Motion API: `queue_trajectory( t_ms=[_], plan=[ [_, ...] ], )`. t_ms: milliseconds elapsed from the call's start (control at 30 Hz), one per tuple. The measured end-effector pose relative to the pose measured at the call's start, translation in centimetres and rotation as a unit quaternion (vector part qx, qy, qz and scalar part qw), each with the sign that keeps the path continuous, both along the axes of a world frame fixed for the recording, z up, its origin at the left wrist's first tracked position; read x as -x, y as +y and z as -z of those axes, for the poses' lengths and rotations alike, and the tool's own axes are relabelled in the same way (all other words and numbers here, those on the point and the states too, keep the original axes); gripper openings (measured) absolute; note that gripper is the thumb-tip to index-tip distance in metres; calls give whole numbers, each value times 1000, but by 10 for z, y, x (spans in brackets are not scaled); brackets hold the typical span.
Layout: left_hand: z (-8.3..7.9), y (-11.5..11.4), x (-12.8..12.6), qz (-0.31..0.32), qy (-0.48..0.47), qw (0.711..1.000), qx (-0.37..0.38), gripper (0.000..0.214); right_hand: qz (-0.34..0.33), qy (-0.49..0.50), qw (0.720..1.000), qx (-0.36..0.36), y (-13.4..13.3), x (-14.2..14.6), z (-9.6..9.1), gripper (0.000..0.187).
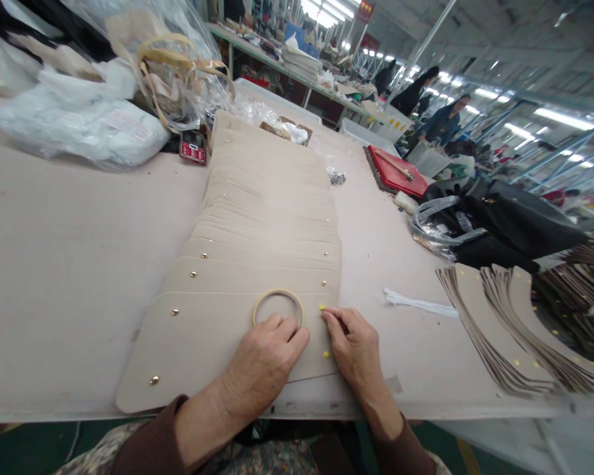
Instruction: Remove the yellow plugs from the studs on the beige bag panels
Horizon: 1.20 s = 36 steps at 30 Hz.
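A long overlapping row of beige leather panels [257, 218] runs away from me down the table, each with small brass studs. My left hand [264, 359] rests on the nearest panel [193, 343], fingers curled over a thin tape ring [278, 305]. To its right, my right hand [354, 346] pinches its fingertips together beside a small yellow dot [321, 307] at the panel's right edge. Another yellow dot [325, 354] lies lower on the same panel.
A fanned stack of beige pieces [505, 330] lies at the right, with black bags [505, 221] behind it. A red board [396, 170], a white strip [418, 303], plastic bags [79, 125] and a red phone [193, 146] are on the table. People work far back.
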<state>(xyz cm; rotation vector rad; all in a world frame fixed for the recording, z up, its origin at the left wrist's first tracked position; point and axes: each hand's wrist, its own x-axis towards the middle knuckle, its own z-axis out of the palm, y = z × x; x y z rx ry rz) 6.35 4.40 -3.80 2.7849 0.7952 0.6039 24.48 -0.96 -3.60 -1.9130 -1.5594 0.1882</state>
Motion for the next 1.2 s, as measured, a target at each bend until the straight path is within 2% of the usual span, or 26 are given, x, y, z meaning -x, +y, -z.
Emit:
queue_trajectory(
  t_ms=[133, 367, 533, 667, 800, 867, 967, 1100, 1200],
  plan=[
    [-1, 1, 0, 2, 11, 1000, 7, 8, 1, -44, 999, 7, 10, 3, -2, 19],
    [0, 1, 1, -5, 10, 1000, -6, 11, 6, -63, 994, 86, 27, 3, -15, 15],
    [1, 1, 11, 19, 7, 1000, -7, 11, -25, -76, 984, 158, 10, 3, -28, 14],
    [1, 0, 22, 48, -5, 999, -3, 10, 3, -24, 980, 196, -8, 9, -27, 18],
    [0, 1, 25, 59, -98, 993, -14, 20, 47, 15, 984, 172, -6, 6, -16, 8],
    [-3, 0, 25, 64, -172, 983, -8, 21, 47, 34, 985, 161, -2, 1, -12, 15],
    [-8, -3, 24, 46, -232, 971, 30, 18, 26, 89, 989, 114, -3, -1, -15, 10],
    [-15, -9, 25, 23, -201, 978, 58, 32, -81, 145, 986, -7, -17, 15, -29, 12],
    [-18, -12, 26, 31, -170, 983, 58, 43, -183, 121, 974, -63, -24, 30, -40, 21]
  ],
)
